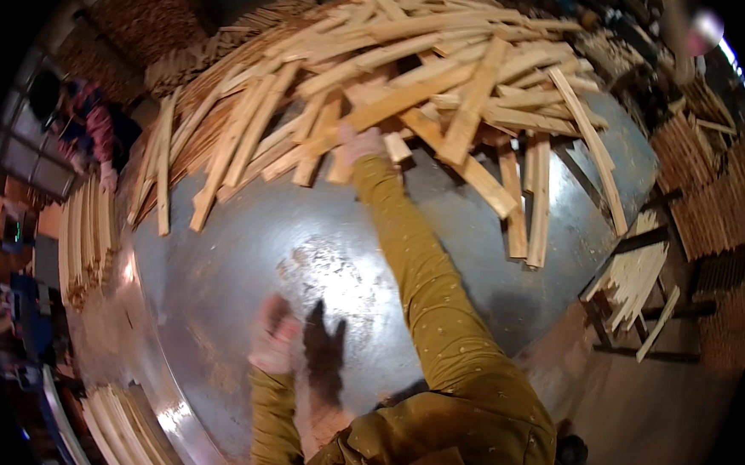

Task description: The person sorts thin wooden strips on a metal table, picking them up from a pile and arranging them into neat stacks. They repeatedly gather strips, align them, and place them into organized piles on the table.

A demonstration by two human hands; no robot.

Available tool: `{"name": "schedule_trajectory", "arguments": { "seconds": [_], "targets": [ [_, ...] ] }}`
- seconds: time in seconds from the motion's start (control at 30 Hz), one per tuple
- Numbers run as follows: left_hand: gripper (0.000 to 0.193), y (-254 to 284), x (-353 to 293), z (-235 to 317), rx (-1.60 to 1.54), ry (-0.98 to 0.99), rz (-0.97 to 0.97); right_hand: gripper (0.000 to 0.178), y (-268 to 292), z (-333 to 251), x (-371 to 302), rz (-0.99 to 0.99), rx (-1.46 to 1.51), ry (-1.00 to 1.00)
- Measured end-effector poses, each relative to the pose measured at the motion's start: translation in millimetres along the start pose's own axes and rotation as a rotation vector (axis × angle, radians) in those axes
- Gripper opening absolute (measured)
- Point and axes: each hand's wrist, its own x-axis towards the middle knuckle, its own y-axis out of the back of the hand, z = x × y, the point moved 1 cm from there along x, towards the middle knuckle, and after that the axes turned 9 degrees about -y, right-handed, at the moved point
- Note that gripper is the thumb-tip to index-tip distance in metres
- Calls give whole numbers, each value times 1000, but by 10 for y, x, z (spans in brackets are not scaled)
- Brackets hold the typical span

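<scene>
Matt, raw-looking wooden slats (473,102) on my feed, scuffed metal tabletop (217,261) throwing me glossy glare, speckled matt olive cloth sleeves (430,296)

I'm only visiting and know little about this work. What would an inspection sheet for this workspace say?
Surface: metal table, shiny, smudged, with bright reflections.
Job's things: wooden strips, heaped over the table's far side, some ends jutting toward the person.
Clutter: the strips cross one another untidily, at many angles.
Grip, left: left hand raised, nothing visible in it.
Grip, right: right hand at a strip on the heap's near side; how firmly it holds is unclear.
Cables: nothing seen.
Surroundings: another person at far left; stacked wood at left; pale strips on a dark frame at right.
</scene>
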Motion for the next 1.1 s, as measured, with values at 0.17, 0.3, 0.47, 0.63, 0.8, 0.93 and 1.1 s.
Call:
{"name": "schedule_trajectory", "arguments": {
  "seconds": [0.17, 0.3, 0.47, 0.63, 0.8, 0.93, 1.1],
  "targets": [
    [74, -343, 964, -6, 77, -55, 136, 68, 327, 934, -1546, -369, 78, 381],
    [90, -1147, 900, -481, 667, 217, -128, 68, 1279, 1729, -2242, -956, -425, 3],
    [90, -1636, 621, -521, 1279, 240, -177, 38, 2778, 2500, -1433, -136, -415, 483],
    [75, -1731, 781, -395, 1043, -99, 80, 77, 5130, 1649, -15, 706, -799, 224],
    [79, -3334, 1819, 1451, 404, -550, -213, 70, 5775, 1775, 889, 630, -787, -223],
    [89, -3865, 2909, 1296, 737, -222, -221, 56, 5329, 1981, 1171, 455, -562, 188],
    [106, -3982, 2812, 658, 357, 85, -382, 79, 5047, 958, 1269, 143, -704, 574]
  ]
}}
